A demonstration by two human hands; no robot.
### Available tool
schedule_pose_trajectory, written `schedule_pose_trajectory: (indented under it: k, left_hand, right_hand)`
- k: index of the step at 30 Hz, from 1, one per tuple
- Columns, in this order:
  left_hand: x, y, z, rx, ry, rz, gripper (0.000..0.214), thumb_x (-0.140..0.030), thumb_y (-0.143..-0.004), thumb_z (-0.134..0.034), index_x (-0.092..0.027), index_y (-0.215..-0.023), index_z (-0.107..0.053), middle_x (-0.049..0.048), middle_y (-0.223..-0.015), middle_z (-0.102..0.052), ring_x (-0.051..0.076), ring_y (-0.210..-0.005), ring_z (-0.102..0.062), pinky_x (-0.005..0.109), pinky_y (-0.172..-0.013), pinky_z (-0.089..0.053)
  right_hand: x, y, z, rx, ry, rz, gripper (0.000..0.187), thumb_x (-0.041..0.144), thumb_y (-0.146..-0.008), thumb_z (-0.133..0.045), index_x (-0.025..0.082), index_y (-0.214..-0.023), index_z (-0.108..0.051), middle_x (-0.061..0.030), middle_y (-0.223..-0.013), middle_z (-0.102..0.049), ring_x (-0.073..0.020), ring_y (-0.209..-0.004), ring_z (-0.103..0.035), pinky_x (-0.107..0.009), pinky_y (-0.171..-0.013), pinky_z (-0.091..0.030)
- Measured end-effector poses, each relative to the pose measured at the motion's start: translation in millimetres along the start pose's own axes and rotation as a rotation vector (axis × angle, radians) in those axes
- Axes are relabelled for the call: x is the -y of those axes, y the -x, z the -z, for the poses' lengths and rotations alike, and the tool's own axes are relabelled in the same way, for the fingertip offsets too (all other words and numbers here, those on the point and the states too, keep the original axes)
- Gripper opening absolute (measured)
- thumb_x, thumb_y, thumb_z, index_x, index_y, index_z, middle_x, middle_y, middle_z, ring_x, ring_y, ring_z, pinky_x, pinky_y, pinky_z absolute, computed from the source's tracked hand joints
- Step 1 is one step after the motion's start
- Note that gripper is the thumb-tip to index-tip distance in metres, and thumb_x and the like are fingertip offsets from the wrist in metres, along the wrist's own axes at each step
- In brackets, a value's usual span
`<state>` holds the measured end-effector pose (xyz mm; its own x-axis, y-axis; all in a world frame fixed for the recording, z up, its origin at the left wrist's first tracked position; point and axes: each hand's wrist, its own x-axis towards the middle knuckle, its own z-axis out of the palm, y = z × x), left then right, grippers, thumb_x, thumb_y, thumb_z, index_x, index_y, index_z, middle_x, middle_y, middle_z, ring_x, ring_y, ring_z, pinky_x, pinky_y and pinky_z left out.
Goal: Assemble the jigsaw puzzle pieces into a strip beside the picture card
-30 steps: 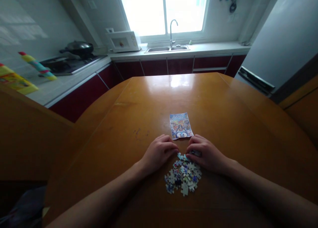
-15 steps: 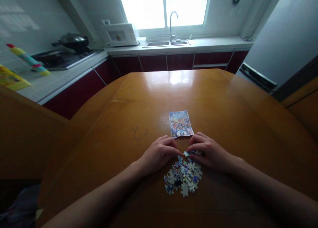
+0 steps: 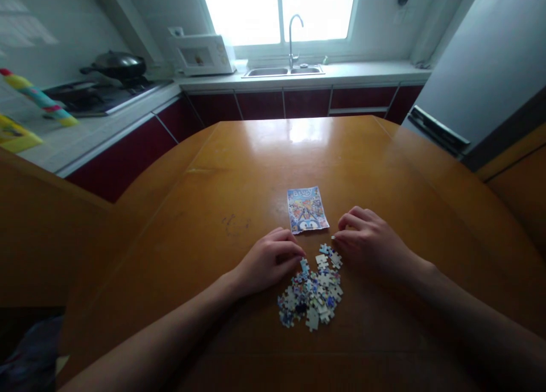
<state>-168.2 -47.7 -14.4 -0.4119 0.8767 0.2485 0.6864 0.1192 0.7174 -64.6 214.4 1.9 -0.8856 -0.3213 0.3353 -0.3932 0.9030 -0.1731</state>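
A heap of small jigsaw pieces [image 3: 310, 296] lies on the wooden table [image 3: 239, 176] in front of me. A few loose pieces [image 3: 327, 255] sit just above the heap. A small printed picture card [image 3: 306, 209] lies beyond them. My left hand [image 3: 268, 261] rests left of the heap with its fingers curled, the tips pinching a piece at the heap's upper left. My right hand [image 3: 369, 241] rests to the right of the loose pieces. Its thumb and forefinger are pressed together near the card's lower right corner, and what they hold is too small to make out.
Beyond the table runs a kitchen counter with a sink and tap [image 3: 290, 67], a white microwave [image 3: 200, 55] and a wok on a hob [image 3: 115, 67]. A grey fridge [image 3: 478, 62] stands at the right. A wooden chair back [image 3: 38, 227] is at the left.
My right hand has drawn away from the heap, up and to the right, leaving a few pieces spread out above it. My left hand stays at the heap's upper left.
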Motion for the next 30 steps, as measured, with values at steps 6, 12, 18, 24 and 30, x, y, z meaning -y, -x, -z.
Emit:
schedule_pose_trajectory:
  k: [6, 12, 18, 24, 30]
  left_hand:
    - [-1.3, -1.9, -0.9, 0.013, -0.012, -0.001, 0.01, -0.02, -0.093, -0.063, -0.019, -0.094, -0.073, 0.0046, -0.089, -0.064, 0.017, -0.086, -0.056, 0.032, -0.078, -0.048]
    - [-1.0, -1.6, -1.2, 0.013, -0.016, -0.006, 0.01, -0.02, -0.092, -0.063, -0.019, -0.094, -0.073, 0.0045, -0.088, -0.063, 0.017, -0.086, -0.056, 0.031, -0.078, -0.047]
    - [-0.7, -1.5, -2.0, 0.013, -0.033, -0.016, 0.01, -0.02, -0.093, -0.063, -0.019, -0.094, -0.073, 0.0046, -0.088, -0.063, 0.017, -0.085, -0.055, 0.031, -0.076, -0.047]
    - [-0.3, -1.5, -3.7, -0.044, -0.034, -0.039, 0.01, -0.026, -0.093, -0.065, -0.019, -0.095, -0.073, 0.0047, -0.088, -0.064, 0.017, -0.087, -0.056, 0.032, -0.079, -0.048]
    - [-3.1, -2.7, -5.3, -0.145, -0.035, -0.081, 0.009, -0.027, -0.091, -0.069, -0.02, -0.094, -0.075, 0.0042, -0.085, -0.065, 0.017, -0.084, -0.056, 0.031, -0.077, -0.047]
  right_hand:
    - [3.0, 3.4, 1.7, 0.058, -0.077, -0.028, 0.013, 0.024, -0.092, -0.063, 0.022, -0.083, -0.072, -0.0059, -0.088, -0.066, -0.0191, -0.082, -0.052, -0.034, -0.074, -0.042]
    - [20.5, 3.0, -12.8, 0.057, -0.214, 0.067, 0.016, 0.026, -0.095, -0.06, 0.026, -0.092, -0.075, -0.0055, -0.093, -0.064, -0.0183, -0.085, -0.052, -0.031, -0.072, -0.043]
    - [27.4, 0.5, -19.1, -0.009, -0.294, 0.017, 0.022, 0.025, -0.096, -0.057, 0.022, -0.081, -0.074, -0.0064, -0.087, -0.064, -0.0193, -0.085, -0.052, -0.034, -0.075, -0.045]
    - [39.6, 1.0, -18.9, -0.13, -0.535, -0.26, 0.018, 0.024, -0.091, -0.064, 0.02, -0.074, -0.069, -0.0046, -0.08, -0.063, -0.0187, -0.082, -0.055, -0.034, -0.073, -0.046]
    - [56.0, -1.1, -20.2, -0.174, -0.703, -0.402, 0.02, 0.025, -0.089, -0.065, 0.02, -0.07, -0.07, -0.0043, -0.077, -0.062, -0.0182, -0.078, -0.057, -0.035, -0.07, -0.047]
